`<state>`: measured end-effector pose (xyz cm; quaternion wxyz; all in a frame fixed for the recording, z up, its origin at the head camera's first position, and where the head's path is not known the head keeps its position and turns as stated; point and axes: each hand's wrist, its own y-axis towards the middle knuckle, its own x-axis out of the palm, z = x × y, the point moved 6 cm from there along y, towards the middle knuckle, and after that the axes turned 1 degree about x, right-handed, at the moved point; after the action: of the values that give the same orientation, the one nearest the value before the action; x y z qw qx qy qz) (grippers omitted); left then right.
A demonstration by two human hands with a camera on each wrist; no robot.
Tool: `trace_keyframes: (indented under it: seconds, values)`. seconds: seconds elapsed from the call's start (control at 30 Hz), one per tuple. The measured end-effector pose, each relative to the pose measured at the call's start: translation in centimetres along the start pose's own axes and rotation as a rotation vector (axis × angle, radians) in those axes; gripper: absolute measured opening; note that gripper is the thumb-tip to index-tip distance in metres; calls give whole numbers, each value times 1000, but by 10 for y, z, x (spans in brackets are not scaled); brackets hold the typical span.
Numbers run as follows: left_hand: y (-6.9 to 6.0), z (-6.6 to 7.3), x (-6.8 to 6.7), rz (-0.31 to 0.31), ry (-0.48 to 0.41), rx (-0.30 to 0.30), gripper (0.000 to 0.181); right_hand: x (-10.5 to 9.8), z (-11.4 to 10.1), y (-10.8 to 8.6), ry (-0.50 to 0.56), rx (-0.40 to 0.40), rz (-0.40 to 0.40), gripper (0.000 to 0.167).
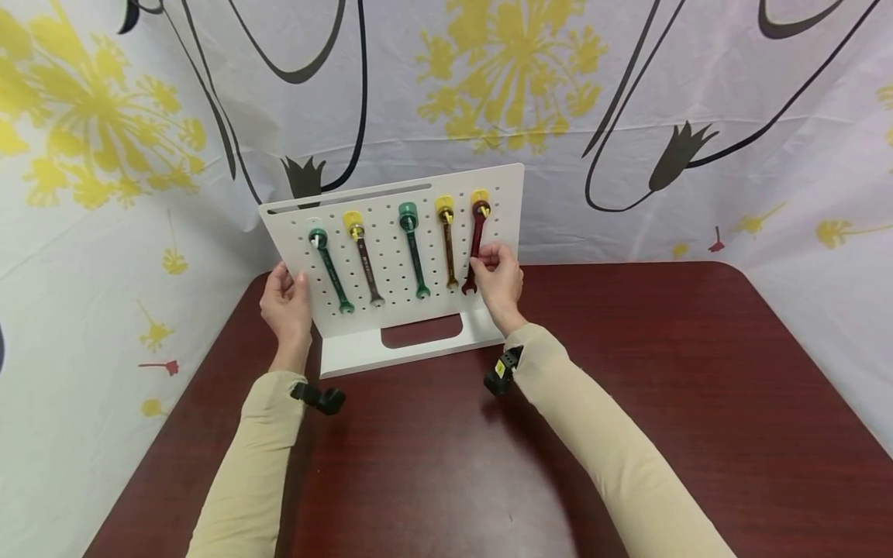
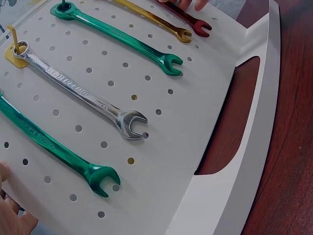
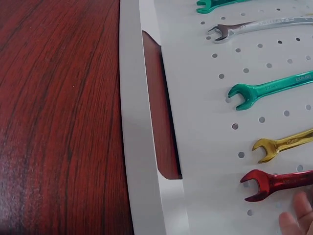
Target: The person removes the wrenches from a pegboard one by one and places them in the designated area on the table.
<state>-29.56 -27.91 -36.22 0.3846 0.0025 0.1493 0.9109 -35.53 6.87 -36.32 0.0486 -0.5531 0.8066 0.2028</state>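
A white pegboard stand (image 1: 432,248) stands tilted on the table with several combination wrenches hanging from its hooks. My left hand (image 1: 286,310) grips the board's left edge, thumb near the front face and the other fingers partly hidden. At the far right hangs a red wrench (image 1: 477,240), its ring end on a yellow hook. My right hand (image 1: 500,285) pinches its shank, with other fingertips (image 3: 303,204) close to the board. Leftward hang a gold wrench (image 1: 449,248), a green wrench (image 1: 415,256), a silver wrench (image 2: 78,90) and another green wrench (image 2: 46,142).
The stand's base has an oblong cutout (image 1: 422,332) through which the dark red wooden table (image 1: 432,465) shows. Behind hangs a white cloth (image 1: 558,201) with yellow and grey flowers. A small black camera is strapped to each wrist.
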Motion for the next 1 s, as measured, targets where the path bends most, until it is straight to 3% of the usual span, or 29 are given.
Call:
trace_keyframes:
  seconds: [0.43, 1.0]
  values:
    - [0, 0, 0, 5, 0, 3, 35, -4, 4, 0, 95, -46, -75, 16]
    - [0, -1, 0, 4, 2, 11, 35, -12, 13, -3, 246, 21, -233, 18]
